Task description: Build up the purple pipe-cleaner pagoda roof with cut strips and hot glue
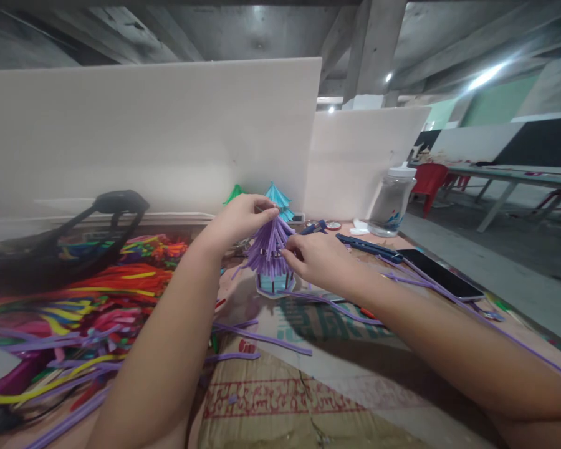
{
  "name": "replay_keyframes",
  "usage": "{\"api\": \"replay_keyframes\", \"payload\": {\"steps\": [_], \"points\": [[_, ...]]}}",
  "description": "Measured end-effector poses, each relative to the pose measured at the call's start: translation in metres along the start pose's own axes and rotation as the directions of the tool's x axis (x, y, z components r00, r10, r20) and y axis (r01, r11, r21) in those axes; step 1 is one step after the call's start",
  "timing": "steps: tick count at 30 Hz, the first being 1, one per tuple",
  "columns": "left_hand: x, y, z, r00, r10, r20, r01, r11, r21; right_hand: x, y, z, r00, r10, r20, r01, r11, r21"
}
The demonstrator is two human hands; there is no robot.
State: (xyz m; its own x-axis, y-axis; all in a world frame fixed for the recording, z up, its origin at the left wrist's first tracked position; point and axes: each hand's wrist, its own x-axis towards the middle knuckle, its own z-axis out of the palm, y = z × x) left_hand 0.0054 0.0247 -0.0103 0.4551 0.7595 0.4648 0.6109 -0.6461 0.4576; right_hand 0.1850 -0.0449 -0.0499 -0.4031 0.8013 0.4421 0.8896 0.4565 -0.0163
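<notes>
A small pavilion model (272, 259) with a layered roof of purple fuzzy strips and a light blue base stands upright on the table. My left hand (249, 215) is closed at the roof's peak, its thumb and forefinger pinched together there. At the roof's right side, my right hand (311, 255) has its fingers closed against the purple strips; what lies between them is too small to make out. Behind the model are a light blue pointed roof (279, 198) and a green one (236, 192). Loose purple strips (271, 340) lie in front.
Colourful strips (131, 284) are piled at the left beneath a blurred black object (65, 249). At the right are a phone (442, 274), a dark blue tool (369, 247) and a clear bottle (390, 206). White panels (159, 137) stand behind.
</notes>
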Motion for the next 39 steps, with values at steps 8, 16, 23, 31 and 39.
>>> {"api": "replay_keyframes", "payload": {"steps": [8,16,23,31,39], "points": [[-0.0005,0.0015,-0.0004,0.999,-0.029,0.015,0.029,0.999,-0.013,-0.0034,-0.0003,0.0048,0.999,0.039,-0.008,-0.039,0.999,-0.019],[-0.002,0.0036,-0.0023,1.0,-0.016,0.015,0.016,1.0,0.017,-0.0032,-0.0001,0.0026,0.999,0.035,0.006,-0.035,0.997,0.071],[-0.0024,0.0048,-0.002,1.0,0.003,0.006,-0.003,1.0,0.006,-0.0058,-0.0023,0.0043,0.999,0.038,-0.031,-0.037,0.999,0.02],[-0.0039,0.0051,-0.0023,1.0,-0.002,0.02,0.003,1.0,-0.026,-0.0061,-0.0041,0.0032,0.998,0.051,-0.025,-0.051,0.999,0.011],[-0.0036,0.004,-0.002,1.0,0.025,0.015,-0.024,0.999,-0.034,-0.0059,-0.0025,0.0023,0.999,0.035,-0.026,-0.034,0.998,0.044]]}}
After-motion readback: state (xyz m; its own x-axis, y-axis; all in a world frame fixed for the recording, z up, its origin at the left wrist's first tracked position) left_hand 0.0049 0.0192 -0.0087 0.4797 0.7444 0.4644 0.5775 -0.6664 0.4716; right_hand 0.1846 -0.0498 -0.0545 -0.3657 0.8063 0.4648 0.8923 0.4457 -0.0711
